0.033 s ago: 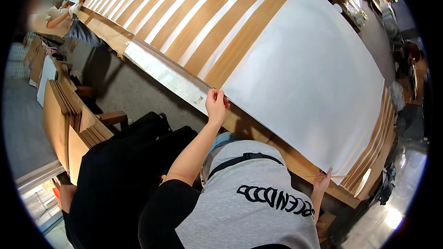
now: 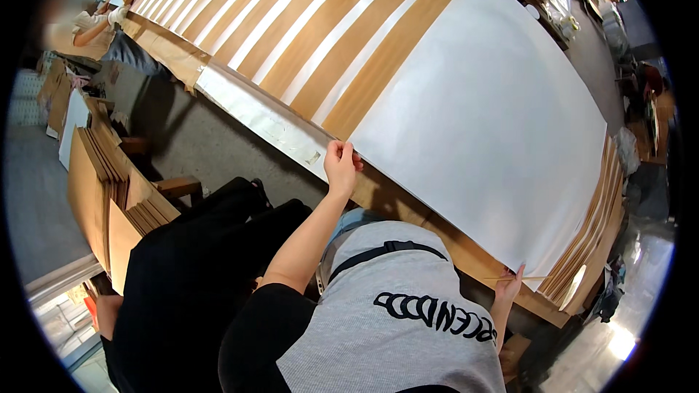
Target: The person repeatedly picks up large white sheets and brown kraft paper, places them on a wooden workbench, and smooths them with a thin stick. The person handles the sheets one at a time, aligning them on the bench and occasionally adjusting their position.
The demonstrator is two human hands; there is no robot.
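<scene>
One sheet (image 2: 480, 116). Left hand (image 2: 341, 164) pinched on its near-left corner; right hand (image 2: 507, 287) at near-right corner, grip unclear; one stick (image 2: 536, 278) alongside.

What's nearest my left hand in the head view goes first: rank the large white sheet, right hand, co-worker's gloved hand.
1. Large white sheet: at the left hand.
2. Right hand: lower right, by the sheet's near corner.
3. Co-worker's gloved hand: far upper left.

Grey shirt (image 2: 378, 335), black sleeve (image 2: 266, 331)
</scene>
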